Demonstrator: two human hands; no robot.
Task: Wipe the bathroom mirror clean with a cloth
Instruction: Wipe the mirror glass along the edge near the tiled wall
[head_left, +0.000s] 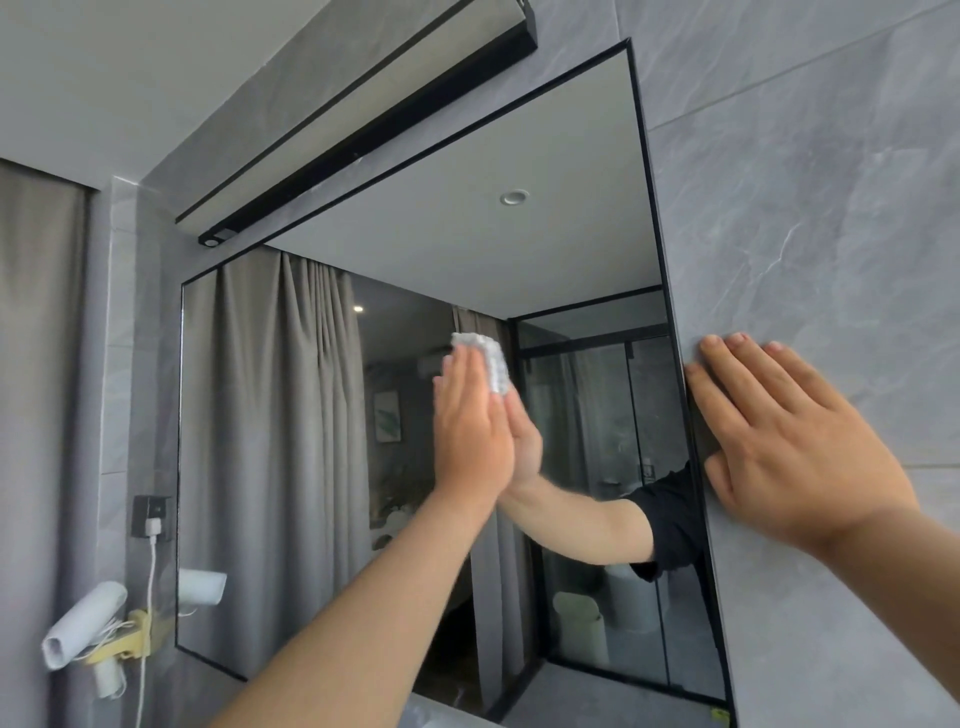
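A large black-framed bathroom mirror hangs on the grey tiled wall. My left hand presses a white textured cloth flat against the glass near the mirror's middle, fingers straight and pointing up. The cloth sticks out above and to the right of my fingertips, and the hand's reflection meets it in the glass. My right hand lies flat on the wall tile just right of the mirror's right frame edge, fingers spread and straight, holding nothing.
A black light bar runs above the mirror. At the lower left a white hair dryer sits in a yellow holder, its cord plugged into a dark wall socket. Grey curtain hangs at far left.
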